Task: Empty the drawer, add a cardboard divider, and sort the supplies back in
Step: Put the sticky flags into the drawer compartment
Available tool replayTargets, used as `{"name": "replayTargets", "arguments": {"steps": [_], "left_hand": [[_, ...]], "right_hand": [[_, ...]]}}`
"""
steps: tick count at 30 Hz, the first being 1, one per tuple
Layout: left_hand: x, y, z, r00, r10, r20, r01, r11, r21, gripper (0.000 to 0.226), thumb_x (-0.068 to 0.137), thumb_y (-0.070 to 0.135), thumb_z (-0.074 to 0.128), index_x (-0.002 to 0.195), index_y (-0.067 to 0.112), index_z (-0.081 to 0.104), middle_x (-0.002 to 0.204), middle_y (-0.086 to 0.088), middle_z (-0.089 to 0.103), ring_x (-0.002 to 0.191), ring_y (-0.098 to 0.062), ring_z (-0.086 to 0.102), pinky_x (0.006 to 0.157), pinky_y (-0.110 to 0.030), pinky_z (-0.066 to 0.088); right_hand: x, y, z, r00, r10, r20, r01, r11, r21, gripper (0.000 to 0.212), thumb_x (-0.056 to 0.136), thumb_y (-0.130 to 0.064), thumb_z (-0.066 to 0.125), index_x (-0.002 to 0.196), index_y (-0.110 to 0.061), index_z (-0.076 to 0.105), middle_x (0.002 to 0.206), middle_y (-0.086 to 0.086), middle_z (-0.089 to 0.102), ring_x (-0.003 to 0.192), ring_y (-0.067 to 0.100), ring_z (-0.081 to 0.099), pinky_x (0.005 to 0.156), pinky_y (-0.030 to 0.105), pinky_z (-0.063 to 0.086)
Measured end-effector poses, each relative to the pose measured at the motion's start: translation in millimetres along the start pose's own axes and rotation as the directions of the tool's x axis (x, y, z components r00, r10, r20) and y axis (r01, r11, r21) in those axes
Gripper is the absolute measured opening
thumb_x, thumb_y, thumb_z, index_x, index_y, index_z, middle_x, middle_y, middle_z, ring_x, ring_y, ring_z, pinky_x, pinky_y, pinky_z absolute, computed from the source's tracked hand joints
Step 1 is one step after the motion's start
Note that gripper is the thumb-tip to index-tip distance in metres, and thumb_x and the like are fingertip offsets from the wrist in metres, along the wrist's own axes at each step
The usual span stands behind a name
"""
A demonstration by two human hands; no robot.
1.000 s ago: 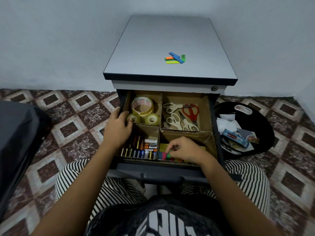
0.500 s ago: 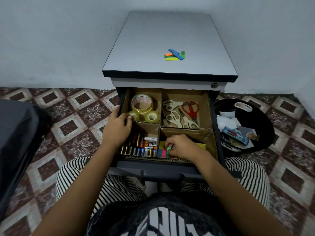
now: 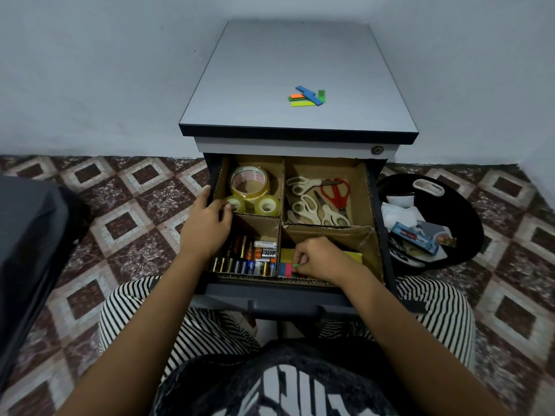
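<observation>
The open drawer [image 3: 379, 223] holds a cardboard divider [image 3: 281, 205] forming four compartments. Tape rolls [image 3: 248, 184] fill the far left one, several scissors [image 3: 322, 202] the far right, batteries [image 3: 252, 256] the near left, and sticky notes [image 3: 286, 259] the near right. My left hand [image 3: 207, 226] rests on the drawer's left side, thumb outside, fingers at a small tape roll. My right hand [image 3: 321, 259] sits in the near right compartment and pinches a small green sticky flag [image 3: 295, 266] over the coloured pads.
Several coloured sticky flags [image 3: 307, 97] lie on the grey cabinet top [image 3: 270, 70]. A black round bin [image 3: 450, 235] with papers and packaging stands on the tiled floor at the right. A dark object [image 3: 27, 250] sits at the left.
My right hand has shifted slightly left and deeper into the near right compartment with the green flag. My left hand stays at the drawer's left side.
</observation>
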State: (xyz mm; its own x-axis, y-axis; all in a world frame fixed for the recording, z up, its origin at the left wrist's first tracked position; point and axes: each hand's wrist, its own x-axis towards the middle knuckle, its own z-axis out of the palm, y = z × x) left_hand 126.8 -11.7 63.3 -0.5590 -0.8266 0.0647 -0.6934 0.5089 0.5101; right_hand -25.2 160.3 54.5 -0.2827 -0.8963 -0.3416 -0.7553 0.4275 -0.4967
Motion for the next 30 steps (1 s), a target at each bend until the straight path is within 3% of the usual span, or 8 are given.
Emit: {"name": "replayTargets", "arguments": {"steps": [10,15,17,20,23,27,30], "left_hand": [[-1,1,0,1.0,0.003,-0.011,-0.003,1.0,-0.002,0.036,0.099,0.032,0.042,0.125,0.014,0.058,0.154,-0.006,0.024,0.138,-0.024,0.03,0.103,-0.041,0.037],[0,0,0,1.0,0.0,-0.021,0.0,1.0,-0.001,0.036,0.098,0.034,0.043,0.127,0.018,0.057,0.154,-0.006,0.026,0.137,-0.025,0.032,0.103,-0.043,0.036],[1,0,0,0.999,0.008,-0.041,-0.009,1.0,-0.018,0.035,0.097,0.032,0.044,0.126,0.017,0.057,0.15,-0.008,0.032,0.135,-0.027,0.035,0.104,-0.045,0.035],[3,4,-1,0.987,0.082,-0.136,-0.091,0.994,-0.06,0.032,0.094,0.023,0.051,0.121,0.01,0.06,0.137,-0.014,0.046,0.126,-0.03,0.044,0.104,-0.046,0.038],[8,17,-5,0.958,0.154,-0.24,-0.169,0.985,-0.041,0.029,0.092,0.02,0.053,0.118,0.008,0.062,0.129,-0.014,0.051,0.121,-0.028,0.047,0.103,-0.047,0.039],[24,53,-17,0.915,0.306,-0.263,-0.35,0.926,-0.142,0.025,0.093,0.013,0.053,0.113,0.005,0.064,0.12,-0.011,0.057,0.115,-0.021,0.049,0.098,-0.024,0.035],[40,80,-25,0.845,0.448,-0.291,-0.503,0.85,-0.154,0.021,0.091,0.009,0.055,0.107,0.005,0.066,0.109,-0.009,0.061,0.104,-0.018,0.055,0.089,-0.022,0.041]], "right_hand": [[-3,1,0,0.995,-0.042,-0.093,0.047,0.998,0.047,0.012,0.087,-0.014,0.061,0.094,-0.01,0.071,0.095,0.006,0.068,0.08,0.009,0.055,0.072,0.021,0.045],[-7,-5,1,0.962,-0.152,-0.229,0.168,0.984,0.054,0.021,0.092,-0.026,0.056,0.1,-0.012,0.069,0.096,0.004,0.066,0.091,0.015,0.059,0.081,0.033,0.049],[-9,-9,0,0.933,-0.19,-0.305,0.223,0.972,0.076,0.021,0.092,-0.029,0.055,0.1,-0.015,0.069,0.094,0.0,0.067,0.089,0.012,0.059,0.08,0.031,0.05],[-11,-17,-11,0.889,-0.219,-0.401,0.286,0.951,0.116,0.02,0.093,-0.028,0.055,0.098,-0.015,0.07,0.092,-0.005,0.068,0.085,0.003,0.056,0.075,0.019,0.046],[-11,-22,-30,0.828,-0.209,-0.521,0.323,0.936,0.137,0.019,0.093,-0.029,0.055,0.098,-0.017,0.07,0.091,-0.009,0.068,0.085,0.001,0.058,0.074,0.017,0.046],[-1,-27,-70,0.732,-0.173,-0.659,0.333,0.934,0.126,0.015,0.091,-0.023,0.06,0.099,-0.015,0.07,0.092,-0.005,0.067,0.085,0.005,0.059,0.075,0.02,0.048],[9,-29,-104,0.668,-0.149,-0.729,0.303,0.949,0.084,0.018,0.091,-0.022,0.059,0.105,-0.014,0.068,0.094,-0.003,0.063,0.083,0.006,0.056,0.073,0.015,0.046]]}}
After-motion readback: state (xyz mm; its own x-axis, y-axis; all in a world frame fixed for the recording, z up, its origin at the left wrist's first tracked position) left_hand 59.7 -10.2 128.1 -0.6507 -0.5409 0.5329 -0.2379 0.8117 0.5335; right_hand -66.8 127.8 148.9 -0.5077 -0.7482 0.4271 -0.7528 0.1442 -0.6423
